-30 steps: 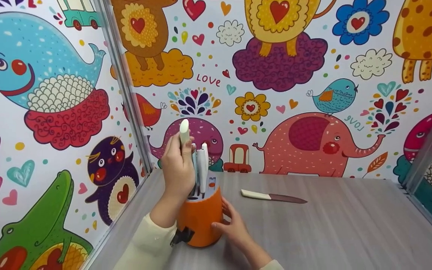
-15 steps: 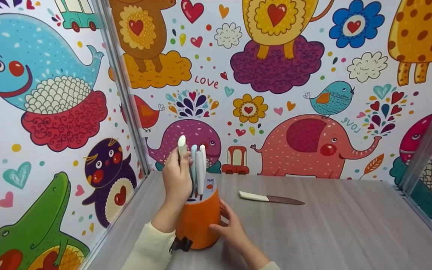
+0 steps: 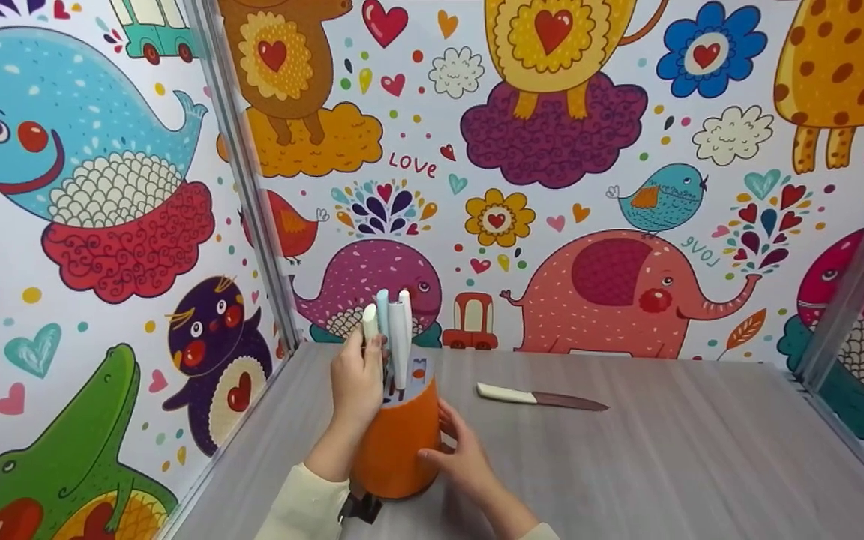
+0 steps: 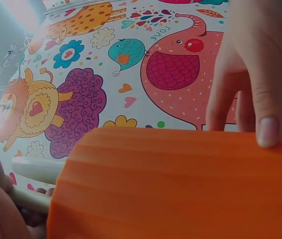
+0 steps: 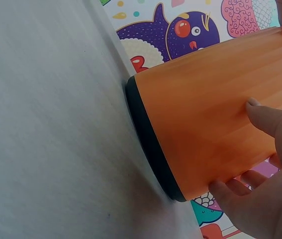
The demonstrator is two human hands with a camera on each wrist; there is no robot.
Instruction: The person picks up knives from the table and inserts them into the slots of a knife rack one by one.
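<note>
An orange knife block [image 3: 400, 450] stands upright on the table, with several light-handled knives [image 3: 400, 337] in its top. At its left side my left hand [image 3: 357, 375] grips the cream handle of a knife [image 3: 370, 319]; the blade is hidden behind the hand and block. In the left wrist view, that cream handle [image 4: 31, 199] meets the block's top edge. My right hand [image 3: 468, 457] holds the block's right side. The right wrist view shows the thumb on one face of the block [image 5: 205, 119] and the fingers curving round another.
A knife [image 3: 511, 394] with a cream handle and dark blade lies flat on the table [image 3: 627, 465], right of the block. Patterned wall panels [image 3: 597, 187] close in the back and sides. A black strap piece [image 3: 361, 508] shows near my left wrist.
My left hand has lowered the cream-handled knife, so its handle now sits below the tops of the other handles. The right hand keeps its hold on the block.
</note>
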